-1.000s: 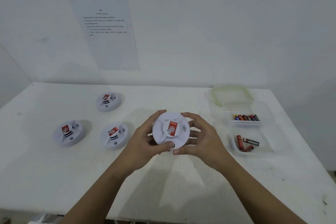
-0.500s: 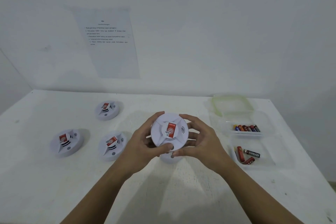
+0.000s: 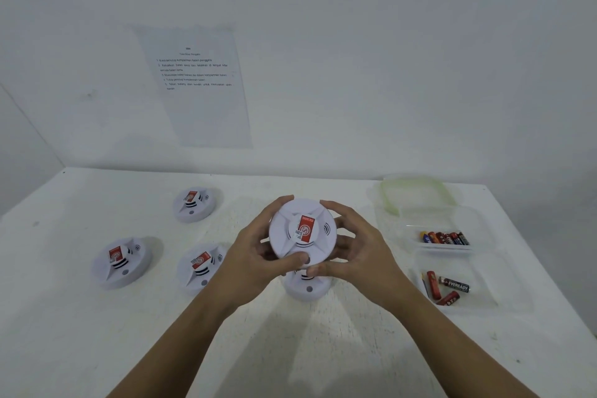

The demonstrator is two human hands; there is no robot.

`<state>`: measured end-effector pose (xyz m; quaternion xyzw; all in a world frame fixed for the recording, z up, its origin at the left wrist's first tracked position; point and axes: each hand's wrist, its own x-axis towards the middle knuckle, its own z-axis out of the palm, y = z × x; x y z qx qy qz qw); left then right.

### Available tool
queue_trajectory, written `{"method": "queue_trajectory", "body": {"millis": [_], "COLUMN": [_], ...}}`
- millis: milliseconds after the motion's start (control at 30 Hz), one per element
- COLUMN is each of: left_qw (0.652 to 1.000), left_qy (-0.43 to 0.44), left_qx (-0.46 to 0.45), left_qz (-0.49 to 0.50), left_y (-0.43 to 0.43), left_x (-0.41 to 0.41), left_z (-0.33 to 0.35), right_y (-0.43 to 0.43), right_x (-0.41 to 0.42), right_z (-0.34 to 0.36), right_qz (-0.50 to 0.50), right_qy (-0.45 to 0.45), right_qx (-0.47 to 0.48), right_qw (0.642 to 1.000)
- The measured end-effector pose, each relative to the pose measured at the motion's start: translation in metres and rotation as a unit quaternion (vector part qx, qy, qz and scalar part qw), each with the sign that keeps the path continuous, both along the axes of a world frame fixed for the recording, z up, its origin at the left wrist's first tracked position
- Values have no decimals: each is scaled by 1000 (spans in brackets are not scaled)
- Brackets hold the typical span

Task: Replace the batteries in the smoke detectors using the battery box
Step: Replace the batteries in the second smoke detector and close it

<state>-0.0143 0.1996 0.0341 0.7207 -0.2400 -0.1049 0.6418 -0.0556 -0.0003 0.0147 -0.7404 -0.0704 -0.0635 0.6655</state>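
Observation:
A round white smoke detector [image 3: 302,229] with a red label is held above the table, face toward me. My left hand [image 3: 255,255] grips its left rim and my right hand [image 3: 358,252] grips its right rim, thumbs on the lower front. Below them another white detector [image 3: 307,289] lies on the table, partly hidden. Three more detectors lie to the left: one at the back [image 3: 193,203], one at far left [image 3: 121,262], one nearer [image 3: 202,265]. A clear box [image 3: 420,220] at right holds a row of batteries [image 3: 444,237].
A second clear tray [image 3: 478,268] in front of the box holds a few loose batteries [image 3: 447,287]. A greenish lid [image 3: 394,197] lies behind the box. A printed sheet [image 3: 197,84] hangs on the wall. The white table [image 3: 64,333] ends at right near the trays.
Both hands have lifted the detector a little and my view has tilted up. A second detector on the table now shows beneath the held one.

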Motion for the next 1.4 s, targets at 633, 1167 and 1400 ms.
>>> {"method": "queue_trajectory", "body": {"millis": [633,1167,1400], "left_qw": [1000,999,999], "left_qy": [27,13,18], "left_qx": [-4,24,35], "left_qz": [-6,-19,-24], "left_y": [-2,-10,-10], "left_x": [8,9,10], "left_z": [-5,3,4], "right_y": [-3,-10,-13], "right_x": [3,1,3], "right_z": [-1,5,4], "right_qz": [1,-13,-12], "right_qy": [-2,-2,-6], "right_qx": [3,19,14], "right_qw": [1000,1000,1000]}}
